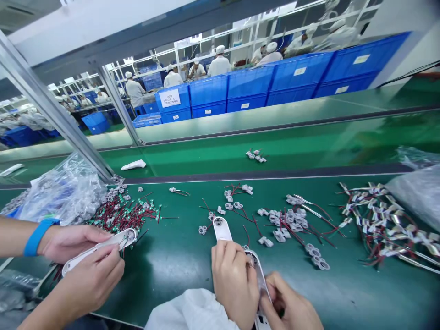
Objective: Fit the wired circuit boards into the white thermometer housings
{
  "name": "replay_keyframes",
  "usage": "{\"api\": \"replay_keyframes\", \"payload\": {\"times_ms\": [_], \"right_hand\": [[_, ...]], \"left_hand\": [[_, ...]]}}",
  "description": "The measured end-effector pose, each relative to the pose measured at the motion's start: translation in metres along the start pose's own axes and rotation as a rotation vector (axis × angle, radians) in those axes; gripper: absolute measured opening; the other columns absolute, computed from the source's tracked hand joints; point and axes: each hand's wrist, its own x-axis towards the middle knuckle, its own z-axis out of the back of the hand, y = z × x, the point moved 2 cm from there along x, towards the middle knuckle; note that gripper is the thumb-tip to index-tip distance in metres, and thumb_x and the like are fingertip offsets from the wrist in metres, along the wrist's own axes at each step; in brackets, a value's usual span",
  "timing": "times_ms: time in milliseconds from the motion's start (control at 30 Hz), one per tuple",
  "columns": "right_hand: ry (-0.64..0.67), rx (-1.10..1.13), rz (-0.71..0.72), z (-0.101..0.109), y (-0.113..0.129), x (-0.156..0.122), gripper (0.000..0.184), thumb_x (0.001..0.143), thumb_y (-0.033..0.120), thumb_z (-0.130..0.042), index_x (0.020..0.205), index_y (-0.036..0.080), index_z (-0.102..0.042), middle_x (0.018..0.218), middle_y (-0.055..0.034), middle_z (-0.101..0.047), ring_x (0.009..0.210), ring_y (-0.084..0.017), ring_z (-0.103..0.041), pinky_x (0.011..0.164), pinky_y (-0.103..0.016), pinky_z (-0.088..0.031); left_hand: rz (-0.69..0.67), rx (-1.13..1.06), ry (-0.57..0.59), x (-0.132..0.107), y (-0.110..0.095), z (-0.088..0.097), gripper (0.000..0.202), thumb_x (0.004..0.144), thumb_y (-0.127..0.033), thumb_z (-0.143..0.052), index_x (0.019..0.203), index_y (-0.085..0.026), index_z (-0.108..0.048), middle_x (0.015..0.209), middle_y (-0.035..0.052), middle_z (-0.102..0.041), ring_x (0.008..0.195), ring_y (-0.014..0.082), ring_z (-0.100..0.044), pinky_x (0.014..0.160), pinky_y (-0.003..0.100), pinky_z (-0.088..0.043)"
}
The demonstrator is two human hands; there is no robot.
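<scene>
While a co-worker's hands (82,259) work a white housing (99,250) at far left, the person's left hand (234,285) and right hand (288,302) sit close together, both clamped on a white plastic housing (261,279) over the near edge of the green assembly belt (343,288), a firm two-handed pinch holding it steady.

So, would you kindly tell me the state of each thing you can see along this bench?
left hand, closed around the white plastic housing
right hand, fingers against that housing's edge
co-worker's hands, holding a second white housing
clear plastic bag, crumpled, with small parts inside
wired parts, loose in a heap on the green work surface
blue crates, stacked, labelled
</scene>
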Motion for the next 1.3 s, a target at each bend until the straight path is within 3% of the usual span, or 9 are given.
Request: {"api": "replay_keyframes", "payload": {"times_ms": [333, 833, 1300], "right_hand": [[-0.042, -0.075, 0.113, -0.004, -0.005, 0.001, 0.019, 0.076, 0.016, -0.034, 0.065, 0.026, -0.022, 0.041, 0.0102, -0.037, 0.028, -0.01, -0.04, 0.029, -0.016, -0.035], [0.123, 0.118, -0.103, -0.011, -0.015, -0.013, 0.02, 0.08, 0.016, -0.032, 0.067, 0.025, -0.02, 0.051, 0.0077, -0.036, 0.04, -0.012, -0.044, 0.041, -0.021, -0.039], [0.055, 0.151, -0.16, -0.008, -0.007, -0.009, 0.019, 0.074, 0.013, -0.031, 0.065, 0.025, -0.02, 0.052, 0.0054, -0.037, 0.041, -0.013, -0.043, 0.041, -0.023, -0.035]], "left_hand": [[0.041, 0.028, 0.006, 0.003, 0.0, -0.005, 0.024, 0.072, -0.005, -0.053, 0.061, -0.025, -0.056, 0.072, 0.0026, -0.057, 0.069, 0.0177, -0.053, 0.055, 0.031, -0.045], [-0.058, 0.048, -0.022, -0.006, 0.0, -0.015, 0.022, 0.078, -0.007, -0.047, 0.066, -0.02, -0.06, 0.067, 0.0034, -0.059, 0.063, 0.0164, -0.046, 0.057, 0.032, -0.037], [-0.049, 0.062, 0.19, 0.001, 0.003, -0.011, 0.018, 0.076, -0.009, -0.052, 0.065, -0.021, -0.059, 0.067, 0.0032, -0.051, 0.068, 0.0194, -0.044, 0.059, 0.035, -0.033]]}}
